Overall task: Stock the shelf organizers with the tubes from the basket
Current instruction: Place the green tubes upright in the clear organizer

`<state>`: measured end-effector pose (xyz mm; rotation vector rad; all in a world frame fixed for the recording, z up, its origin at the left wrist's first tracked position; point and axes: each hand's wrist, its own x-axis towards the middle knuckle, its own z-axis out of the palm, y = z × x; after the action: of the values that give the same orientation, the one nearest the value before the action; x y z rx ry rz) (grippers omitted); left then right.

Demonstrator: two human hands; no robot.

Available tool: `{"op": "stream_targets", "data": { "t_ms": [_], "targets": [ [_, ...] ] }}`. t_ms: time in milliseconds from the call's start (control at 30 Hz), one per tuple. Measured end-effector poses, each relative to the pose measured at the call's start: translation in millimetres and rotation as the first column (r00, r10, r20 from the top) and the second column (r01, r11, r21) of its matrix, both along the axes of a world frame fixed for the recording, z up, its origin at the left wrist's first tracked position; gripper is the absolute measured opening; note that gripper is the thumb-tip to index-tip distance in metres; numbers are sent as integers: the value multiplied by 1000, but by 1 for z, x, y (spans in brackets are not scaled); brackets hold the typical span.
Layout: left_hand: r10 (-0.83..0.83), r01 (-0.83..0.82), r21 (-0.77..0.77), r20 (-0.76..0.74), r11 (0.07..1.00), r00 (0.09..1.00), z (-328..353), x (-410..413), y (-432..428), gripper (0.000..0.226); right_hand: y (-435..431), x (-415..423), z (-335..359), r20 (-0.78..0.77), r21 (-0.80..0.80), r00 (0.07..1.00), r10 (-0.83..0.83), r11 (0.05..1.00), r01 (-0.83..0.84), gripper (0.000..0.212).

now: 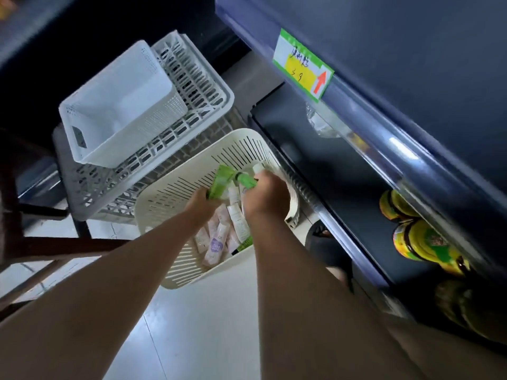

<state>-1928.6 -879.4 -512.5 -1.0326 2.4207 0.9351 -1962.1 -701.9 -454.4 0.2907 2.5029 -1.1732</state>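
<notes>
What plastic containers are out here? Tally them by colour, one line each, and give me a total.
Cream: 1, the slotted basket
White: 2, the small perforated bin and the slotted crate it sits on
Grey: 1, the lattice crate at the bottom of the stack
Total: 4

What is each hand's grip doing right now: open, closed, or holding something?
Left grip: closed, holding a green tube.
Right grip: closed, holding a second green tube.
</notes>
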Motion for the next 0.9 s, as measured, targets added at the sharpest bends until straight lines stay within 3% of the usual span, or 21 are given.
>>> {"op": "stream_targets", "data": {
  "t_ms": [100, 200, 400, 533, 667, 900],
  "targets": [
    [272, -255, 140, -116, 957, 955, 20, 14, 7, 20, -2, 2, 29, -9, -48, 1000, 0, 999, -1, 23],
    [427, -360, 285, -229, 888, 875, 51, 25, 18, 20, 3, 2, 51, -88, -86, 996, 9, 996, -17, 25],
    [467, -242, 550, -315, 799, 826, 120, 33, 46, 14, 44, 4, 83, -176, -139, 969, 175, 970, -201, 18],
    [567, -190, 710, -341, 678, 750, 163, 37, 72, 11, 59, 7, 138, -221, -233, 971, 87, 962, -140, 28],
    [501, -5, 755, -429, 655, 752, 208, 47, 101, 15, 71, 29, 187, -264, -465, 953, -148, 885, 8, 23],
    [139, 404, 566, -686, 718, 714, 278, 62, 141, 19, 131, 79, 242, -508, -451, 831, -228, 892, -31, 16]
  ]
}}
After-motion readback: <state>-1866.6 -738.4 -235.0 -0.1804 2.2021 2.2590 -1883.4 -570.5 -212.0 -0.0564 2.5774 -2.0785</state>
